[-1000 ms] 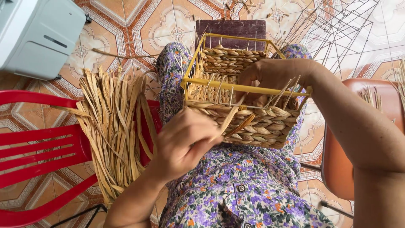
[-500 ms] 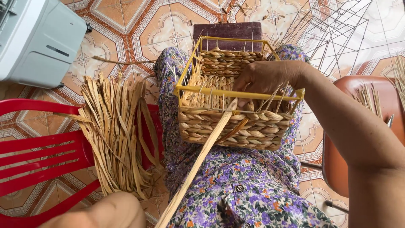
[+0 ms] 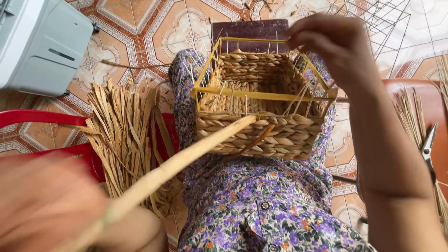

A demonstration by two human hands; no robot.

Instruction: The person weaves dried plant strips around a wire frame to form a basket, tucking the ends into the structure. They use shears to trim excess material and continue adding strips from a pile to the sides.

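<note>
We seem to be in a home craft space: patterned floor tiles (image 3: 154,28), a red plastic chair (image 3: 42,135), dried reed bundles (image 3: 126,135), bare wire frames (image 3: 396,18).

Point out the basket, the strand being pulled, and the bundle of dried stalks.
basket (image 3: 275,135), head view, on its woven front wall.
strand (image 3: 186,161), head view, midway along its length.
bundle of dried stalks (image 3: 123,135), head view, middle of the pile on the red chair.

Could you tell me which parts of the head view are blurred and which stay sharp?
In the head view, the left hand at the lower left is smeared by motion blur, as is the near end of the straw strand it pulls; the woven basket, right hand and floral dress are crisp under soft, even daylight.
</note>
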